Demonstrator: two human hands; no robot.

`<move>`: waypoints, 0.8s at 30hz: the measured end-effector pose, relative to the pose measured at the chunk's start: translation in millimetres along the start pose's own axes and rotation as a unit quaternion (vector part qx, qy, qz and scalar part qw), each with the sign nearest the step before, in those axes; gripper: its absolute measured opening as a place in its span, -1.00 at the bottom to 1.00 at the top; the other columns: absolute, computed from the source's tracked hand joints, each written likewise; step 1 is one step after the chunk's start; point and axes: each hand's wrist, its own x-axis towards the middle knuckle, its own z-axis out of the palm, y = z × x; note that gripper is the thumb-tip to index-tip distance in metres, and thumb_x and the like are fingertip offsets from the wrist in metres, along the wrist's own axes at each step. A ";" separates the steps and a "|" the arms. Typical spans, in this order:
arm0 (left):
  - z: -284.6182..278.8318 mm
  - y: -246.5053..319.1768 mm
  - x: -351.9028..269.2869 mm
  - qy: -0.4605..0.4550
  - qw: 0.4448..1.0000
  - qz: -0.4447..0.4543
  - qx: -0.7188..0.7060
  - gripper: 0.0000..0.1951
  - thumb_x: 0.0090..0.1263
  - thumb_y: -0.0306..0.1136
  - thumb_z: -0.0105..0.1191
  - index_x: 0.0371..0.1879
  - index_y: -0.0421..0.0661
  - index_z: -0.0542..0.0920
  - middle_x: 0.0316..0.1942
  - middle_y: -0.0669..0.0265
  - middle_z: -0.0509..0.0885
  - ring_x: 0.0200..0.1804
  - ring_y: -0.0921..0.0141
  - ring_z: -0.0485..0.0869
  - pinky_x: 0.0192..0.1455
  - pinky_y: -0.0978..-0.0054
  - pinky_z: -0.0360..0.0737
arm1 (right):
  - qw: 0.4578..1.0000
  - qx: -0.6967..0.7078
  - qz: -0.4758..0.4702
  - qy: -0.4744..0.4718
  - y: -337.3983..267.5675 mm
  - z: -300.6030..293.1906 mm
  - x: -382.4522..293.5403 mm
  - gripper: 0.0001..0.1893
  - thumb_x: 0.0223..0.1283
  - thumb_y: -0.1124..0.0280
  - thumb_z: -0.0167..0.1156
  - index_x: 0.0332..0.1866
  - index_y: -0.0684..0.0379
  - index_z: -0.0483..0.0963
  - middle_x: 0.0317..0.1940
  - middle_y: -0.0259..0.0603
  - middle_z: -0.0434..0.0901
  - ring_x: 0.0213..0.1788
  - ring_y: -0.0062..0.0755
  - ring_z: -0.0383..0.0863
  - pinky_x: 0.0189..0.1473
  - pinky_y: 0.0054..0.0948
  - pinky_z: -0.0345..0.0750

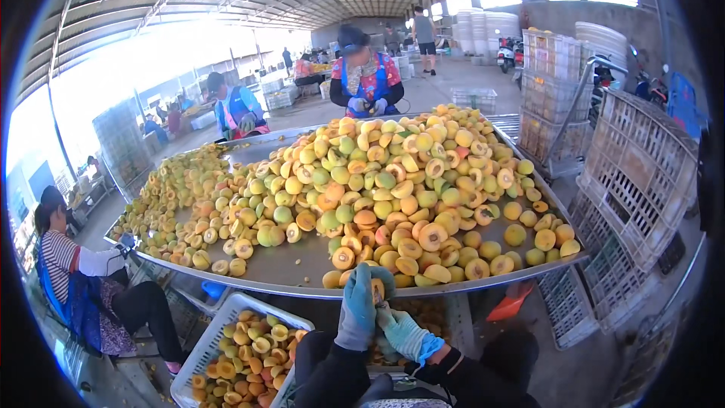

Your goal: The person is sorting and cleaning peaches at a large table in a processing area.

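Note:
My left hand (358, 309), in a blue-grey coated glove, grips a halved yellow stone fruit (377, 290), likely a peach, just in front of the table's near edge. Its cut face is turned towards my right hand (403, 333), which wears a striped light glove with a blue band at the wrist. The right fingers are pinched at the lower end of the fruit around a small metal tool (380, 304), mostly hidden by the glove. Beyond my hands, a large heap of halved fruit (391, 181) covers much of the metal table (266, 259); some halves still show stones.
A white plastic crate (190, 360) of fruit halves stands below left. More fruit (422, 314) lies under the table edge, beside an orange scoop-like object (510, 301). Stacked crates (640, 175) rise at right. Co-workers sit at left (79, 272) and across the table (368, 76).

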 end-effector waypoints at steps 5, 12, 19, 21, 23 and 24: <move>-5.6 -7.2 4.1 -0.038 0.996 -0.057 -0.049 -0.47 0.55 0.04 -0.29 -0.35 -0.19 0.59 -0.49 0.26 0.62 -0.44 0.43 0.57 -0.34 0.50 0.53 | 0.962 -0.195 -0.178 0.074 32.5 -3.1 22.1 -0.50 0.44 -0.01 -0.08 -0.27 0.31 0.49 -0.57 -0.19 0.53 -0.59 -0.29 0.48 -0.43 -0.28 0.50; -10.2 -25.5 3.3 -0.078 0.981 -0.089 -0.152 -0.44 0.51 0.14 -0.21 -0.24 -0.20 0.57 -0.41 0.19 0.66 -0.39 0.37 0.62 -0.29 0.47 0.59 | 0.961 -0.183 -0.185 0.090 13.9 -3.6 -1.4 -0.62 0.44 0.18 -0.04 -0.24 0.35 0.48 -0.53 0.12 0.56 -0.44 -0.05 0.55 -0.29 -0.26 0.49; -8.4 -13.7 -4.4 0.008 0.965 -0.097 -0.245 -0.44 0.50 0.11 -0.15 -0.12 -0.26 0.57 -0.35 0.20 0.62 -0.31 0.33 0.63 -0.24 0.41 0.61 | 0.878 -0.409 -0.186 0.164 6.4 3.3 -6.0 -0.70 0.32 0.14 0.09 -0.20 0.22 0.43 -0.50 0.16 0.58 -0.40 0.21 0.58 -0.37 -0.01 0.50; -6.4 -12.6 -5.5 0.006 0.964 -0.094 -0.250 -0.44 0.51 0.11 -0.18 -0.09 -0.27 0.56 -0.37 0.21 0.60 -0.32 0.33 0.62 -0.24 0.42 0.61 | 0.851 -0.466 -0.172 0.169 4.6 -0.7 -5.6 -0.69 0.29 0.11 0.11 -0.20 0.19 0.41 -0.52 0.12 0.58 -0.41 0.22 0.58 -0.37 0.04 0.50; -7.8 -16.2 -7.3 -0.001 0.965 -0.102 -0.242 -0.43 0.52 0.10 -0.21 -0.07 -0.27 0.56 -0.39 0.21 0.60 -0.33 0.34 0.62 -0.24 0.42 0.61 | 0.831 -0.496 -0.190 0.168 8.3 -9.2 -2.7 -0.67 0.28 0.07 0.11 -0.20 0.17 0.40 -0.55 0.08 0.58 -0.44 0.19 0.59 -0.38 0.04 0.50; -11.8 -16.7 -8.3 -0.010 0.967 -0.102 -0.235 -0.43 0.53 0.10 -0.23 -0.06 -0.27 0.56 -0.39 0.21 0.60 -0.34 0.34 0.61 -0.25 0.43 0.60 | 0.824 -0.508 -0.192 0.160 6.6 -10.2 -1.8 -0.66 0.26 0.06 0.11 -0.20 0.16 0.41 -0.55 0.06 0.58 -0.45 0.17 0.60 -0.39 0.03 0.50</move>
